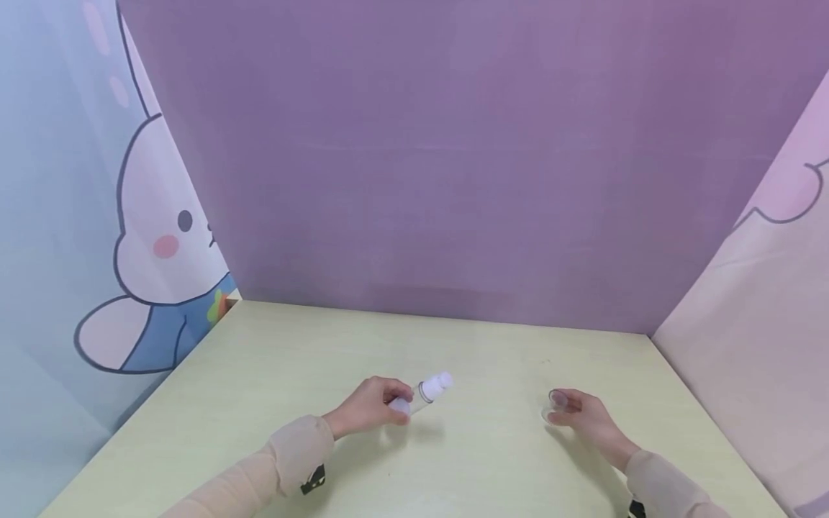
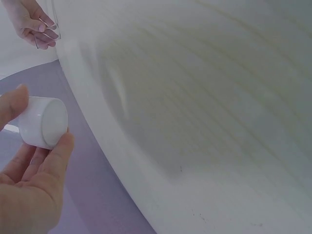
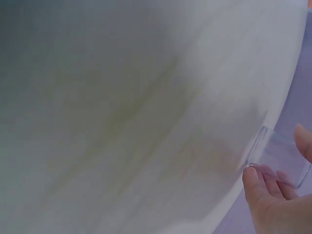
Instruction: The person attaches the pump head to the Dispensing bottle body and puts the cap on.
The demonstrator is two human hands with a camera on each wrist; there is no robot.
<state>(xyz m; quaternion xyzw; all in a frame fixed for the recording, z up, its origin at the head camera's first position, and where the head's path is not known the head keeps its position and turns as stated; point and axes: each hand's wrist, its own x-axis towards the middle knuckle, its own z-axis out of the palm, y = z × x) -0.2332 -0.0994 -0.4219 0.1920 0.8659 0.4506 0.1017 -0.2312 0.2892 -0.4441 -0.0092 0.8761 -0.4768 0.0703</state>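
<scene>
My left hand (image 1: 368, 407) grips a small bottle by its lower end, with the clear body and white pump top (image 1: 435, 386) tilted up to the right above the table. In the left wrist view the white round base (image 2: 43, 122) of the bottle sits between thumb and fingers. To the right, my right hand (image 1: 594, 423) pinches a clear cap (image 3: 280, 155) between thumb and fingers, shaped like a short see-through tube. The two hands are well apart, with the bottle and the cap separate.
Under both hands lies a pale yellow-green table (image 1: 479, 460). A purple panel (image 1: 440, 158) rises along its far edge. At the left hangs a blue cloth with a cartoon rabbit (image 1: 158, 237); a pale pink printed cloth (image 1: 764, 309) borders the right side.
</scene>
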